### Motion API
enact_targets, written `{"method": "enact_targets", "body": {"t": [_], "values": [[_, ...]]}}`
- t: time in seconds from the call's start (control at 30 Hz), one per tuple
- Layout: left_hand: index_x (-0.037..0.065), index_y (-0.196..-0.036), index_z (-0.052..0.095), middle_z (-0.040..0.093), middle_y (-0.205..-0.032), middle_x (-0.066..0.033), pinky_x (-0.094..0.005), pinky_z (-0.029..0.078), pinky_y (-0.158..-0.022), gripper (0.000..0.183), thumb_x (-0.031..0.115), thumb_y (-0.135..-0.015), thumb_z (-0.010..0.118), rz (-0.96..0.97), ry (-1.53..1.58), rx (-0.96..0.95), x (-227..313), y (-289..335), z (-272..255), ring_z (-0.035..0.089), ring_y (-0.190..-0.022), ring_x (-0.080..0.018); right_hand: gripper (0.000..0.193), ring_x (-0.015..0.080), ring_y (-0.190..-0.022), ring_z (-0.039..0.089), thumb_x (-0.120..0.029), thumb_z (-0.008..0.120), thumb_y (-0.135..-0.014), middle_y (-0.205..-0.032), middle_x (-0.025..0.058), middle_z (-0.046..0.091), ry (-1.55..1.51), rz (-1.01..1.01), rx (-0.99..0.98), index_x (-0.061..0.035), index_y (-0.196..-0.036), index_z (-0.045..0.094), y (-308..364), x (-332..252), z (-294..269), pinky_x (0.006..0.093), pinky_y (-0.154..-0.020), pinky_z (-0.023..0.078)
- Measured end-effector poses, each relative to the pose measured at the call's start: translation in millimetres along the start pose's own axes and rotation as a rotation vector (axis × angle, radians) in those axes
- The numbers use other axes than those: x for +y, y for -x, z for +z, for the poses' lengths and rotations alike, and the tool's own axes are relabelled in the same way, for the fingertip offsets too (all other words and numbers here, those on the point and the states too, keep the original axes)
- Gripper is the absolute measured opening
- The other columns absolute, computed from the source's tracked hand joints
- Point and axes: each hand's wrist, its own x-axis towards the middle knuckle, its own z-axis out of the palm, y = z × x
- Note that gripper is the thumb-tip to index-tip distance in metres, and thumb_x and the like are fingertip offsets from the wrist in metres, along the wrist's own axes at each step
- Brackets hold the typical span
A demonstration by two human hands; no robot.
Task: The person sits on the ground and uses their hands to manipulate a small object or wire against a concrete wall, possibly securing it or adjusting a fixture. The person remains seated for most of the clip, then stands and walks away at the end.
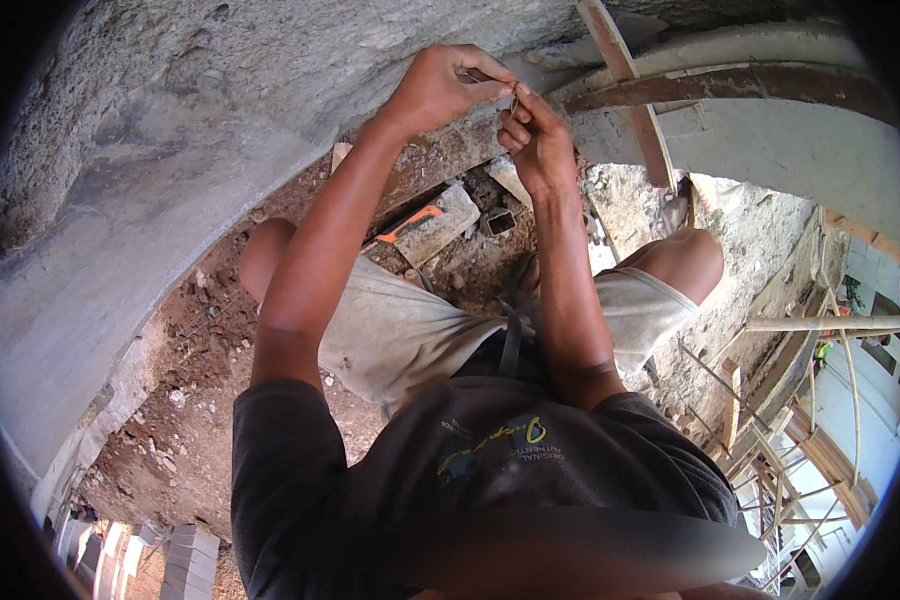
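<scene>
- While both my hands meet near the top centre of the view, a thin wire [514,103] sits between their fingertips; most of it is hidden, so I cannot tell its full length.
- My left hand [438,92] pinches at the wire with thumb and forefinger, the forefinger arched over the thumb.
- My right hand [542,145] grips it too, thumb and forefinger together, the other fingers curled toward the palm.
- Just right of my hands, a curved brown timber [730,85] runs off to the right, and a narrow board [610,38] crosses it.
- Below my hands, between my knees, a grey block [442,228] lies tilted on the dirt [205,390], with an orange strip [408,224] along it.
- Just beside the block, a square tube [498,222] shows its open end.
- To my left rises a rough concrete wall [195,130].
- Well off to my right, thin poles [820,323] cross one another.
</scene>
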Motion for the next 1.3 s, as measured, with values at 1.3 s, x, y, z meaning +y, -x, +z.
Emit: {"method": "enact_targets", "body": {"t": [1.3], "values": [[0.007, -0.095, 0.056, 0.057, -0.086, -0.0058, -0.0626, 0.052, -0.109, 0.005, 0.003, -0.093, 0.057, -0.167, 0.873, -0.044, -3.0, -3.8, -11.8, 0.059, -0.077, -0.0162, 0.017, 0.0048, -0.057, 0.035, -0.015, 0.083, -0.089, -0.069, -0.0065, 0.055, 0.16, -0.152, 0.006, -0.0028, -0.098, 0.075, -10.1, -2.5, -25.1, 0.0242, -0.056, 0.024]]}}
